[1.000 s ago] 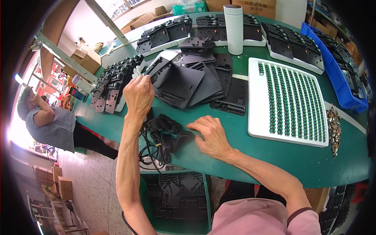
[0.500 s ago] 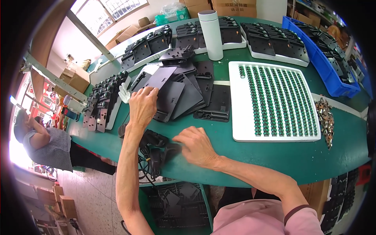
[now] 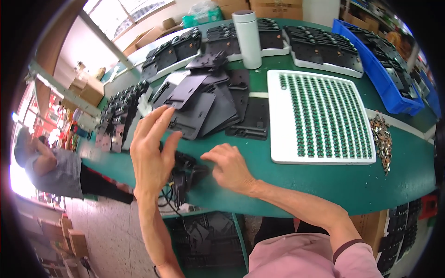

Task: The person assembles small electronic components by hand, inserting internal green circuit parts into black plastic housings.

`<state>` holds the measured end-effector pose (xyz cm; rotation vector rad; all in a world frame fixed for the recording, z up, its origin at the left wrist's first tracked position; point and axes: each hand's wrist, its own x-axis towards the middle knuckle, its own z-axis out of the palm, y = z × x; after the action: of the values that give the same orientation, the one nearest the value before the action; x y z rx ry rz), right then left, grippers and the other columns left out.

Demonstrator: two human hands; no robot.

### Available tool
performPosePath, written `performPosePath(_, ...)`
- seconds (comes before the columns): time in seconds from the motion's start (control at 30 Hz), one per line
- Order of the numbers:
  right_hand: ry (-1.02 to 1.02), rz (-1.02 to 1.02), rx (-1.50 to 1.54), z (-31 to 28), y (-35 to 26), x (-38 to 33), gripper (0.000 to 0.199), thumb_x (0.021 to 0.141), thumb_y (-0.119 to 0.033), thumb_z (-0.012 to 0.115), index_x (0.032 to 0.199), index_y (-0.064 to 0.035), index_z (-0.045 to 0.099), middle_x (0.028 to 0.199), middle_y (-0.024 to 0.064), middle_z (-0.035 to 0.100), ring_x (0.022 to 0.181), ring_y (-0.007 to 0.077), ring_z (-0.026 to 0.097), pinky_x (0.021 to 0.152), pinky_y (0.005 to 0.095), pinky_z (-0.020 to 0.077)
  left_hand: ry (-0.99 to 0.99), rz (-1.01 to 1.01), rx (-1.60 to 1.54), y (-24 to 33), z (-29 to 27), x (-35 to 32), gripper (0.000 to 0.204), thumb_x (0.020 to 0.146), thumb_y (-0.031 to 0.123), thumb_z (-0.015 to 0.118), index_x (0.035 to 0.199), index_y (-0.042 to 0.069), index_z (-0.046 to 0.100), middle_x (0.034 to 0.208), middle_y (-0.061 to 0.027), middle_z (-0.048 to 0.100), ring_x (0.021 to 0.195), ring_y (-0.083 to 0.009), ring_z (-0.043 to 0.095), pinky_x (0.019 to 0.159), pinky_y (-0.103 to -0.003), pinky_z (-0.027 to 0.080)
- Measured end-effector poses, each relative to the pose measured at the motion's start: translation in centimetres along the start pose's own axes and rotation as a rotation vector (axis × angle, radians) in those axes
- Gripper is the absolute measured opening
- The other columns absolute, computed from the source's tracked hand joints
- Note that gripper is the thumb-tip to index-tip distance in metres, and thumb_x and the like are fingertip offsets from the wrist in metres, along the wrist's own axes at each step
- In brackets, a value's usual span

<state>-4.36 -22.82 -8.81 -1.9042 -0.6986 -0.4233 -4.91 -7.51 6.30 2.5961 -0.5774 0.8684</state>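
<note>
**Black plates (image 3: pixel 211 104) piled on green counter (image 3: pixel 361 187), left hand (image 3: pixel 153 150) at their near side**

Plates overlap mid-counter, beyond both hands. Left hand: grip open, thumb and fingers spread, nothing seen in it. Fingertips overlap the pile's near-left plate in view; contact can't be told. Right hand (image 3: pixel 229 169): fingers half bent, index pointing left; can't tell if its grip is closed on anything. Just beside it, black corded device (image 3: pixel 187 175) near the counter's front edge, partly behind left hand, cable hanging in loops.

Right of plates: white tray (image 3: pixel 280 139), rows of small green parts (image 3: pixel 324 116). Heap of metal bits (image 3: pixel 382 141) just beyond its right edge. Behind plates: white bottle (image 3: pixel 249 44), upright, dark lid. Far side: more trays (image 3: pixel 324 69) loaded with black assemblies (image 3: pixel 320 44). Far right: blue bin (image 3: pixel 394 99), black parts inside. Below counter: green crate (image 3: pixel 241 243), also black parts. Far left: person (image 3: pixel 60 173) in grey top, arm raised to head.
</note>
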Motion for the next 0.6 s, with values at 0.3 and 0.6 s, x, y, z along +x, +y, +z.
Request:
performPosePath(0.3,0.008,0.134,0.088,-0.7,-0.1,0.6,0.036,0.07,0.007,0.055,0.103,-0.002,0.067,0.096,0.0104,0.066,0.094,0.0275,0.06,0.084,0.0366,0.0494,-0.005,-0.121,-0.675,11.7,0.8,-12.6,0.03,0.062,0.003,0.078,0.091,-0.003,0.071,0.089,-0.0148,0.071,0.076,-0.0277,0.068,0.067,-0.033,0.054)
performPosePath(0.6,-0.057,0.262,0.175,-2.5,-0.8,-0.1,0.033,0.075,0.003,0.06,0.107,-0.0011,0.067,0.101,0.0078,0.067,0.1,0.0192,0.062,0.09,0.0317,0.048,-0.102,-0.316,-0.718,12.9,6.0,-19.2,0.02,0.072,-0.002,0.074,0.092,0.001,0.07,0.087,-0.012,0.069,0.075,-0.0257,0.068,0.064,-0.031,0.054)
